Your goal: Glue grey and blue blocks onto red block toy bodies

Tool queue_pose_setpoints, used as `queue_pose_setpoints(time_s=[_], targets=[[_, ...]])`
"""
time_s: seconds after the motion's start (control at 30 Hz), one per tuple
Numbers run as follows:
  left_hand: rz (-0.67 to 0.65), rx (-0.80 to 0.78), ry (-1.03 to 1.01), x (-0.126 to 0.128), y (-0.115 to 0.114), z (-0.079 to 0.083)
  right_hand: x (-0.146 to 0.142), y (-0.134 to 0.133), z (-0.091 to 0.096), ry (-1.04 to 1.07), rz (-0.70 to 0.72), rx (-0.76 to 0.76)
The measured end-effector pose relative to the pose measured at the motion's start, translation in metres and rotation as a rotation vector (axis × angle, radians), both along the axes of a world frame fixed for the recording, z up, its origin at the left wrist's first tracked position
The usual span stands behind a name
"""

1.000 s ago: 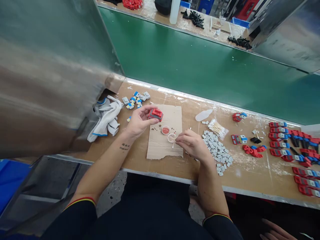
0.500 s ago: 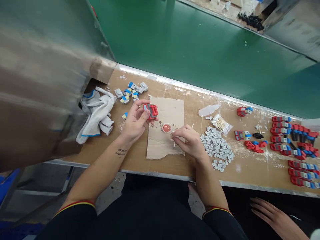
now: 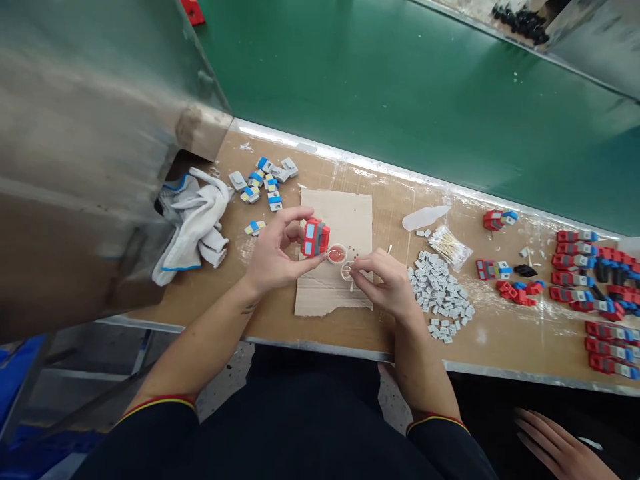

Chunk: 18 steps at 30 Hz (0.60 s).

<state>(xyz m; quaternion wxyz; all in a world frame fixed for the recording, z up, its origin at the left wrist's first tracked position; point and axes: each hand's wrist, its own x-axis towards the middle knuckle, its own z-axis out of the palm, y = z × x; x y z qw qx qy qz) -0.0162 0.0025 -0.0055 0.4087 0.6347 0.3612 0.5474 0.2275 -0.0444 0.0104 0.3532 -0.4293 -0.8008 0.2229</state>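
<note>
Green belt (image 3: 400, 87) far, bench (image 3: 500, 333) near, cardboard (image 3: 325, 297) mid-bench; above it, left hand (image 3: 273, 257) clasping 1 red part (image 3: 315, 238) just left of 1 red-filled cup (image 3: 337, 254), and right hand (image 3: 387, 283) pinching 1 swab (image 3: 351, 286) beside 1 clear cup (image 3: 347, 271).

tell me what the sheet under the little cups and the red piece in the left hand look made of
Sheet: likely cardboard, matte brown, ragged torn lower edge. Red piece in the left hand: probably moulded plastic, smooth, with crisp flat red, grey and blue areas.
</note>
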Motion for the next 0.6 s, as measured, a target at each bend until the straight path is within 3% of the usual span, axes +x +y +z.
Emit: queue_pose_setpoints(time_s=[0.43, 0.6], targets=[[-0.058, 0.307, 0.205, -0.0071, 0.0039, 0.0069, 0.0008, -0.0004, -0.0003, -0.02, -0.036, 0.045], [-0.103, 0.191, 0.245, -0.008, 0.0028, 0.0099, 0.0011, -0.0003, -0.0011, -0.026, -0.058, 0.041]])
